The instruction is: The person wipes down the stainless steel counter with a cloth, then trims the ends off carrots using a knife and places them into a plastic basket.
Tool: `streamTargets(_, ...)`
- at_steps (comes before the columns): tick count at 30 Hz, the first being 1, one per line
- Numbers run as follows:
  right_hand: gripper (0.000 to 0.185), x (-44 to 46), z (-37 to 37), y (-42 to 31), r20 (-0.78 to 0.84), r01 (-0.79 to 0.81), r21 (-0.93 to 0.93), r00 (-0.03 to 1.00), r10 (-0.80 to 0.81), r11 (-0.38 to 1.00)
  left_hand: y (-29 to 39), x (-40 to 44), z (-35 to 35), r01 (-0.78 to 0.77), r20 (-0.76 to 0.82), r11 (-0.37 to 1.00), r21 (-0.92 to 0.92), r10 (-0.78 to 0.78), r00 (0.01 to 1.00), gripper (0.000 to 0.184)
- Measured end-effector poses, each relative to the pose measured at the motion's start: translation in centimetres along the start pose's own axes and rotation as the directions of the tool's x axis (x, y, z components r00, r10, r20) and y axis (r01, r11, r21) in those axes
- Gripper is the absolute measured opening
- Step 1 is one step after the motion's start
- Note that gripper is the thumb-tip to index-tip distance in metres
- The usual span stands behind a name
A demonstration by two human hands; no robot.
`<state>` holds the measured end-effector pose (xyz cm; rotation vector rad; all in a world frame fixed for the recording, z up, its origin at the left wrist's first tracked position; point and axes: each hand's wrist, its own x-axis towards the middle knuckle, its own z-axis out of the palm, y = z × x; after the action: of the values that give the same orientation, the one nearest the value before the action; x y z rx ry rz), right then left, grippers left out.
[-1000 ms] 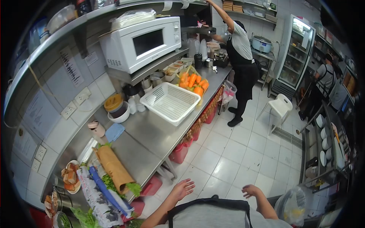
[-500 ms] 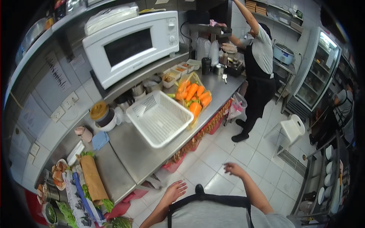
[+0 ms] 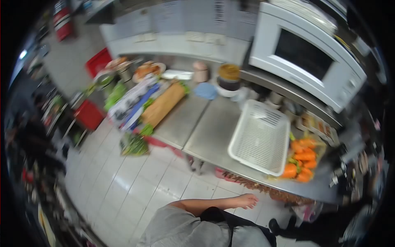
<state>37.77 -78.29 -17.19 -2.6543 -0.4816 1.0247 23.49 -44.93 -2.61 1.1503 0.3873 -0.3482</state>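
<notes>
My left hand [image 3: 247,201] is held out over the floor, just in front of the counter edge, with its forearm across my body. Its fingers look loosely apart and nothing is in them. My right hand is out of view. Nearest on the steel counter [image 3: 207,131] stands a white perforated plastic basket [image 3: 263,142] with nothing in it. Against its right side lies a bag of orange carrots [image 3: 304,155]. Farther left, leafy greens are wrapped in a brown paper roll [image 3: 164,105], beside a blue and white patterned package [image 3: 133,101].
A white microwave [image 3: 304,53] sits on a shelf above the counter. Below it are a blue cloth [image 3: 205,90] and a brown-lidded tub [image 3: 228,76]. A bag of greens [image 3: 135,144] hangs low at the left. A dark-clothed person [image 3: 329,224] stands at the right.
My view has swung left, so the counter and basket appear farther right. My right hand has left the view. My left arm now crosses before my body.
</notes>
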Motion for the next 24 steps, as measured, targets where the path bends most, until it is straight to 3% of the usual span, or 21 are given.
streamTargets(2, 0.049, 4.3, -1.3, -1.9, 0.063, 0.128, -0.059, 0.99, -0.124, 0.99, -4.7, -2.2, -1.8, 0.029, -0.301, 0.999, -0.018, -0.033, 0.953, 0.036)
streamTargets(4, 0.048, 8.1, -1.7, -4.4, 0.133, 0.262, -0.114, 0.96, -0.246, 0.958, -13.3, -4.0, -5.2, -0.092, -0.519, 0.992, -0.09, 0.032, 0.854, 0.033)
streamTargets(5, 0.048, 9.7, -1.7, -5.5, 0.168, 0.327, -0.14, 0.938, -0.303, 0.935, -14.7, -7.4, -5.4, -0.073, -0.659, 0.996, 0.054, 0.09, 0.747, 0.028)
streamTargets(7, 0.048, 11.8, -1.4, -7.9, 0.226, 0.425, -0.176, 0.895, -0.384, 0.888, -18.5, -13.0, -5.5, 0.22, -0.86, 0.968, 0.116, -0.013, 0.51, 0.03)
streamTargets(8, 0.048, 12.5, -1.3, -8.8, 0.246, 0.458, -0.184, 0.878, -0.411, 0.869, -22.1, -15.2, -5.4, 0.257, -0.923, 0.958, 0.129, 0.021, 0.385, 0.03)
streamTargets(9, 0.047, 12.9, -1.0, -9.8, 0.276, 0.496, -0.199, 0.856, -0.437, 0.845, -24.2, -18.0, -4.3, 0.318, -0.954, 0.948, 0.001, -0.095, 0.286, 0.03)
streamTargets(12, 0.047, 13.3, 0.5, -11.6, 0.349, 0.588, -0.233, 0.794, -0.498, 0.774, -35.0, -24.1, -0.1, 0.437, -0.97, 0.871, -0.225, -0.243, -0.015, 0.031)
streamTargets(13, 0.047, 13.3, 1.2, -12.0, 0.376, 0.618, -0.242, 0.77, -0.515, 0.748, -37.2, -26.2, 2.2, 0.5, -0.94, 0.814, -0.296, -0.34, -0.004, 0.029)
streamTargets(14, 0.047, 13.1, 2.0, -12.5, 0.404, 0.648, -0.253, 0.745, -0.53, 0.718, -43.0, -27.1, 3.6, 0.676, -0.942, 0.702, -0.226, -0.335, 0.033, 0.028)
streamTargets(16, 0.046, 12.6, 3.7, -13.2, 0.458, 0.707, -0.264, 0.691, -0.56, 0.656, -48.3, -29.3, 8.0, 0.739, -0.865, 0.619, -0.265, -0.491, 0.101, 0.03)
streamTargets(18, 0.046, 11.9, 6.1, -14.2, 0.522, 0.758, -0.276, 0.634, -0.57, 0.591, -50.9, -31.1, 12.2, 0.66, -0.778, 0.652, -0.372, -0.607, 0.161, 0.031)
streamTargets(21, 0.041, 10.7, 11.5, -18.4, 0.619, 0.815, -0.266, 0.554, -0.556, 0.515, -52.0, -31.7, 14.0, 0.45, -0.74, 0.74, -0.5, -0.635, 0.222, 0.032)
streamTargets(22, 0.039, 13.9, 15.2, -17.5, 0.671, 0.863, -0.157, 0.45, -0.59, 0.48, -51.9, -32.1, 13.3, 0.385, -0.754, 0.773, -0.505, -0.612, 0.24, 0.033)
streamTargets(24, 0.038, 12.7, 19.9, -21.6, 0.755, 0.834, -0.261, 0.49, -0.435, 0.486, -51.7, -33.8, 10.6, 0.268, -0.797, 0.836, -0.479, -0.543, 0.265, 0.035)
